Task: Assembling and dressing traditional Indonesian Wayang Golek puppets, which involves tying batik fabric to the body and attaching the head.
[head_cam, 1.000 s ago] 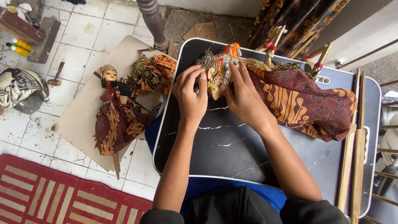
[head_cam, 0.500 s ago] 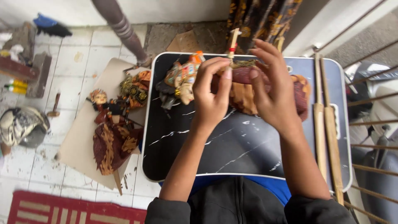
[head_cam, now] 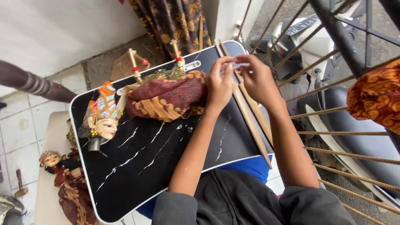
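Note:
A rod puppet lies on a black marbled tray table (head_cam: 137,166). Its painted head with a colourful crown (head_cam: 102,118) points left, and its maroon batik body (head_cam: 166,100) lies across the middle. Two long wooden rods (head_cam: 254,125) run along the table's right edge. My left hand (head_cam: 220,85) rests just right of the puppet's cloth, over the upper part of the rods. My right hand (head_cam: 257,77) is beside it. The fingertips of both hands meet above the rods, pinched on something small that I cannot make out.
A second puppet (head_cam: 62,166) lies on a beige board (head_cam: 52,133) on the tiled floor at left. Batik cloth (head_cam: 166,21) hangs behind the table. Rusty metal bars (head_cam: 333,112) and a parked scooter (head_cam: 316,50) stand on the right, with orange batik cloth (head_cam: 375,96) on the bars.
Both hands have left the puppet's head and body and moved right to the wooden rods. The view has swung right, and the puppet now lies uncovered on the table.

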